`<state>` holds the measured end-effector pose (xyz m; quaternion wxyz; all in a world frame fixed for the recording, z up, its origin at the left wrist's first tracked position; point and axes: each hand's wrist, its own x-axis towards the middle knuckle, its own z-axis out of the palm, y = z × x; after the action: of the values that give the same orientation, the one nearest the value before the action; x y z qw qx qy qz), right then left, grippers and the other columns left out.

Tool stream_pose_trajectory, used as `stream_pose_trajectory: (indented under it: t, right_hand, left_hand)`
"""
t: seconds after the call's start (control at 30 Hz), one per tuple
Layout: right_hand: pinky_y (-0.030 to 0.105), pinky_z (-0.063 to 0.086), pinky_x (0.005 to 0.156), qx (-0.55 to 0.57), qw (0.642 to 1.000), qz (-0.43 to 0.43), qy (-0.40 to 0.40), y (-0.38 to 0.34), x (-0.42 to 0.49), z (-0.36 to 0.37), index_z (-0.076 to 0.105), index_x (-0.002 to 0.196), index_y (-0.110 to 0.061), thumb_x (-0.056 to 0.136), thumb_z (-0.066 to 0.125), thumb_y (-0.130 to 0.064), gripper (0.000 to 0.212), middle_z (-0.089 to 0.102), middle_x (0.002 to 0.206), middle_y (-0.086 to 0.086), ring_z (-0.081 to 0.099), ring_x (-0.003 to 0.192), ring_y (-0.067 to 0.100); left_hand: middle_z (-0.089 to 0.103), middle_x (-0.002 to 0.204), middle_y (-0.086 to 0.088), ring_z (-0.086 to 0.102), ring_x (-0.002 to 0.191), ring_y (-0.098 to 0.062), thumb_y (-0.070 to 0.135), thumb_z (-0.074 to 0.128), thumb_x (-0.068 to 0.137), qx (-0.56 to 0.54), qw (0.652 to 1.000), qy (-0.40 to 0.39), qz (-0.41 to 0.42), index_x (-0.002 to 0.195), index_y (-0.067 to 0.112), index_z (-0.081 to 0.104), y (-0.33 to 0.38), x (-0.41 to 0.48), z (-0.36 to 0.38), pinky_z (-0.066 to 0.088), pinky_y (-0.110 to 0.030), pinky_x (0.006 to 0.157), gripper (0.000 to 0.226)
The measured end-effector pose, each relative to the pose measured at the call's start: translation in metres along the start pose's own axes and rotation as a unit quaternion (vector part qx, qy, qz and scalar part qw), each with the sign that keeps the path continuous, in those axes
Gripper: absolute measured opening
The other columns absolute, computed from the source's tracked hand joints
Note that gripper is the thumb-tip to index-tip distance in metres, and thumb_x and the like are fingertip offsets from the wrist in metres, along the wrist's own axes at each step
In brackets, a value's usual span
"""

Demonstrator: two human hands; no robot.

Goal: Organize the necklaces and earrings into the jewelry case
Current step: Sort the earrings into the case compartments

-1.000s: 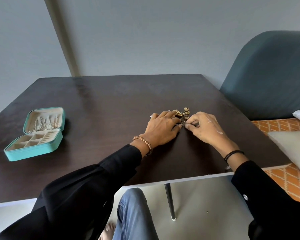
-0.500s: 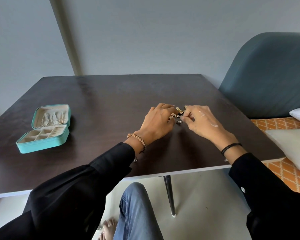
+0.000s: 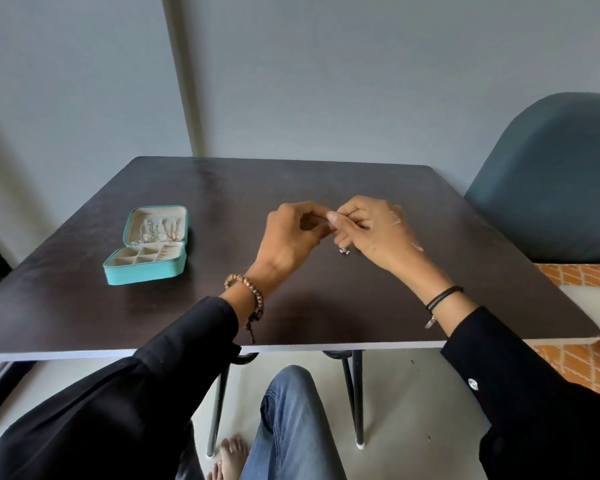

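left hand (image 3: 288, 237): I'm holding it up, fingers (image 3: 309, 212) curled, can't tell round what
right hand (image 3: 374, 230): I'm pinching a little earring (image 3: 343, 251) above the tabletop (image 3: 222, 188)

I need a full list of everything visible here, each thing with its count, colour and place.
dark brown square table: one, dark brown, centre.
open teal rectangular jewelry case: one, teal with cream lining, table's left; chains in lid.
small silvery jewelry piece: one, silver, below right hand; whether held, unclear.
blue-grey upholstered chair: one, blue-grey, right of table.
orange patterned cloth: one, orange, far right.
brown beaded bracelet: one, brown, left wrist.
black cord band: one, black, right wrist.
left hand, right hand: two, above table centre, fingers meeting; what they pinch is unclear.
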<state>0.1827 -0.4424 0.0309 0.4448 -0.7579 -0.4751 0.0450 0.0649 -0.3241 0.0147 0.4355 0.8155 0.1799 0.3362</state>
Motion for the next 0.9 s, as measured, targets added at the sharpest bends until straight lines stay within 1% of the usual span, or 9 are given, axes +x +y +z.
stream_pose_trajectory:
  t: [0.13, 0.2, 0.3, 0.43, 0.53, 0.63, 0.73, 0.8, 0.9]
  right_hand:
    - [0.029, 0.063, 0.076, 0.075, 0.997, -0.019, 0.007, -0.021, 0.004, 0.028, 0.074, 0.096, -0.009, 0.091, 0.076, -0.025, 0.016, 0.077, 0.078, 0.0, 0.075, 0.069, 0.01]
    - [0.03, 0.062, 0.081, 0.114, 0.993, -0.023, -0.001, -0.03, 0.007, 0.041, 0.075, 0.1, -0.007, 0.089, 0.078, -0.017, 0.016, 0.078, 0.085, 0.003, 0.076, 0.074, 0.013]
    - [0.026, 0.06, 0.084, 0.146, 0.988, -0.034, -0.021, -0.047, 0.01, 0.059, 0.076, 0.106, -0.005, 0.088, 0.078, -0.014, 0.02, 0.078, 0.091, 0.003, 0.076, 0.081, 0.013]
    - [0.017, 0.056, 0.074, 0.167, 0.984, -0.042, -0.052, -0.07, 0.016, 0.08, 0.076, 0.106, -0.005, 0.088, 0.079, -0.014, 0.021, 0.078, 0.092, 0.001, 0.074, 0.076, 0.007]
    - [0.02, 0.057, 0.074, 0.191, 0.978, -0.047, -0.063, -0.083, 0.021, 0.095, 0.077, 0.103, -0.007, 0.085, 0.082, -0.014, 0.021, 0.078, 0.094, 0.002, 0.075, 0.082, 0.009]
    - [0.024, 0.059, 0.081, 0.192, 0.978, -0.058, -0.061, -0.094, 0.026, 0.111, 0.078, 0.1, -0.01, 0.08, 0.085, -0.015, 0.021, 0.078, 0.092, 0.0, 0.075, 0.086, 0.011]
    - [0.022, 0.058, 0.082, 0.18, 0.979, -0.084, -0.052, -0.102, 0.03, 0.123, 0.079, 0.097, -0.012, 0.079, 0.086, -0.014, 0.019, 0.078, 0.09, -0.001, 0.075, 0.085, 0.011]
    - [0.019, 0.058, 0.079, 0.154, 0.981, -0.104, -0.051, -0.106, 0.034, 0.131, 0.079, 0.096, -0.015, 0.08, 0.085, -0.017, 0.017, 0.078, 0.088, -0.003, 0.074, 0.083, 0.008]
    - [0.017, 0.057, 0.074, 0.099, 0.986, -0.121, -0.055, -0.111, 0.039, 0.141, 0.08, 0.096, -0.019, 0.081, 0.084, -0.022, 0.016, 0.077, 0.084, -0.009, 0.073, 0.079, 0.005]
  left_hand:
    - [0.078, 0.081, 0.005, 0.074, 0.076, -0.011, 0.02, 0.078, 0.087, -0.018, 0.999, 0.041, -0.025, 0.094, 0.017, 0.079, -0.006, -0.013, -0.037, 0.06, -0.023, 0.071, 0.007]
    - [0.077, 0.077, 0.004, 0.075, 0.075, -0.012, 0.022, 0.079, 0.086, -0.03, 0.997, 0.061, -0.03, 0.091, 0.017, 0.08, -0.009, -0.018, -0.055, 0.061, -0.025, 0.071, 0.007]
    - [0.077, 0.076, 0.002, 0.074, 0.075, -0.009, 0.023, 0.081, 0.084, -0.039, 0.995, 0.082, -0.036, 0.091, 0.016, 0.079, -0.015, -0.025, -0.082, 0.057, -0.019, 0.067, 0.01]
    - [0.078, 0.08, 0.001, 0.074, 0.078, -0.009, 0.018, 0.08, 0.085, -0.032, 0.994, 0.09, -0.044, 0.093, 0.014, 0.078, -0.023, -0.033, -0.114, 0.054, -0.017, 0.069, 0.009]
    - [0.078, 0.081, -0.002, 0.074, 0.076, -0.007, 0.012, 0.079, 0.086, -0.037, 0.992, 0.105, -0.06, 0.094, 0.01, 0.076, -0.029, -0.038, -0.132, 0.051, -0.012, 0.066, 0.009]
    - [0.077, 0.078, -0.002, 0.069, 0.066, 0.0, 0.009, 0.077, 0.087, -0.029, 0.99, 0.116, -0.074, 0.095, 0.01, 0.075, -0.034, -0.043, -0.147, 0.046, -0.009, 0.06, 0.008]
    - [0.077, 0.08, 0.002, 0.069, 0.069, 0.003, 0.012, 0.076, 0.088, -0.011, 0.99, 0.117, -0.077, 0.096, 0.011, 0.076, -0.036, -0.048, -0.16, 0.048, -0.009, 0.064, 0.008]
    - [0.077, 0.081, 0.007, 0.071, 0.075, 0.002, 0.02, 0.078, 0.087, 0.011, 0.989, 0.125, -0.073, 0.096, 0.017, 0.077, -0.039, -0.05, -0.169, 0.053, -0.018, 0.07, 0.01]
    - [0.077, 0.083, 0.014, 0.073, 0.082, -0.008, 0.036, 0.08, 0.084, 0.044, 0.987, 0.133, -0.081, 0.091, 0.032, 0.078, -0.047, -0.053, -0.182, 0.059, -0.04, 0.083, 0.008]
